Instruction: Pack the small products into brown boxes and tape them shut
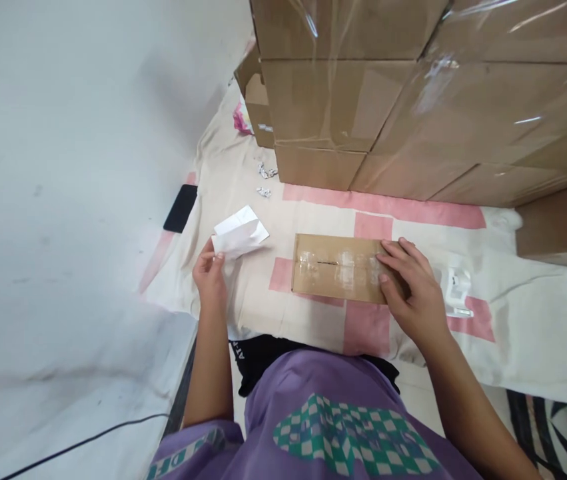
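Observation:
My left hand (209, 270) is closed, pinching the near left corner of a thin white sheet of paper (236, 243) between thumb and fingers. Another white paper piece (236, 219) shows just behind that sheet; whether it is held too I cannot tell. A flat brown cardboard box (336, 267) lies on the cloth in front of me, clear tape across its top and a short dark slit near the middle. My right hand (410, 283) rests with spread fingers on the right end of this box, covering that end.
Tall stacked cartons (323, 107) wrapped in clear film stand at the back right. A black phone (180, 208) lies by the left wall. Crumpled scraps (264, 192) sit near the cartons. A white tape dispenser-like object (458, 290) lies right of my right hand. An opened box (259, 110) stands behind.

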### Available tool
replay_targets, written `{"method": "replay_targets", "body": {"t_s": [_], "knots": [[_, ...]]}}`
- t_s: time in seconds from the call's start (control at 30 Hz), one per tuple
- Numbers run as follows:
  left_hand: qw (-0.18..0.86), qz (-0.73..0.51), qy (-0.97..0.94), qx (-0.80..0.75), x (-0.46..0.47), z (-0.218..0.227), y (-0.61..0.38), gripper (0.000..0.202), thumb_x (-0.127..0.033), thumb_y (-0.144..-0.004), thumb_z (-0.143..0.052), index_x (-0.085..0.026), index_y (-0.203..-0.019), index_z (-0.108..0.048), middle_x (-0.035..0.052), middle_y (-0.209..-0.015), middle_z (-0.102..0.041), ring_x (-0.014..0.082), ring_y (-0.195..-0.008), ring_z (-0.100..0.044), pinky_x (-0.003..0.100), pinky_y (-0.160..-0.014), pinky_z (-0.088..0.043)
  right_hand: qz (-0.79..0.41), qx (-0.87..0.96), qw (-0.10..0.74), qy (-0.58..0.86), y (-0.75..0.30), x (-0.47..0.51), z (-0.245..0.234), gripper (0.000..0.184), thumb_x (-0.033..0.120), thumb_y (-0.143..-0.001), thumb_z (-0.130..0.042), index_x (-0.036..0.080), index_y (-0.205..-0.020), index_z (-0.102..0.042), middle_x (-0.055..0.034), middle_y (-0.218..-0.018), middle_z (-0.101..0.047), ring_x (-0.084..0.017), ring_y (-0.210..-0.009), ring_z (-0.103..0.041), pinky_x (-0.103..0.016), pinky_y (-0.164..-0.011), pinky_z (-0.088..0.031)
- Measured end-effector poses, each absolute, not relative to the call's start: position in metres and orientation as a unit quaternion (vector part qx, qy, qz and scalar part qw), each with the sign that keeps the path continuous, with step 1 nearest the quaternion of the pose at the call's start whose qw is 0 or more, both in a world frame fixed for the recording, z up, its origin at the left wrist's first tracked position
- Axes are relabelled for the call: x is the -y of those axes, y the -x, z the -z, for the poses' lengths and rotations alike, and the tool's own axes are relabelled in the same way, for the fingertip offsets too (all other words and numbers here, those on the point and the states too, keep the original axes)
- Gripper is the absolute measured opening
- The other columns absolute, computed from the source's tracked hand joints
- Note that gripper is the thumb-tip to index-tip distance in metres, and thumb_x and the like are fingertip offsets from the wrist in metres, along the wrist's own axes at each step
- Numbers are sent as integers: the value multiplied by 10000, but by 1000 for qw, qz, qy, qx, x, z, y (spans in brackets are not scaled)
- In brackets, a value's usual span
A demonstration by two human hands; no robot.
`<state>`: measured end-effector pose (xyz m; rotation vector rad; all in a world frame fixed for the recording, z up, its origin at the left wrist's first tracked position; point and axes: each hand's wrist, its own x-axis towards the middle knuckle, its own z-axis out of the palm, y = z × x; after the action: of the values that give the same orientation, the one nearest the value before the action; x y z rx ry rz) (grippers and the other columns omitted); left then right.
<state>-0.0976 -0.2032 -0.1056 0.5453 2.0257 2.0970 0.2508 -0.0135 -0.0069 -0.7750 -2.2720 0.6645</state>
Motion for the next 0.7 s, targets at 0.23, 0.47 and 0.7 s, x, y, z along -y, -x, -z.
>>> {"method": "replay_targets", "body": {"t_s": [0.23,0.47,0.7], "knots": [[216,-629,-286,-690,221,105,102,363,-534,-829,-742,-214,-770,-582,106,-1540,-534,313,-1467,-453,538,-1228,-331,-241,873,307,292,-250,13,4,304,216,-980,-583,234,-1274,-659,-105,-1450,-624,-328,-1470,-442,-642,-1214,-355],[303,-580,-302,-694,218,87,91,303,-470,-747,-839,-211,-823,-702,127,-1220,-723,300,-1218,-644,427,-1064,-475,-234,873,314,291,-250,14,4,294,228,-976,-591,224,-1258,-674,-116,-1433,-636,-334,-1458,-455,-652,-1212,-342],[176,-693,-158,-681,212,83,94,446,-615,-834,-724,-232,-961,-534,-51,-664,-585,96,-517,-506,195,-514,-405,-236,871,316,294,-249,13,4,296,233,-975,-591,229,-1259,-676,-109,-1434,-636,-327,-1459,-457,-644,-1214,-342]]}}
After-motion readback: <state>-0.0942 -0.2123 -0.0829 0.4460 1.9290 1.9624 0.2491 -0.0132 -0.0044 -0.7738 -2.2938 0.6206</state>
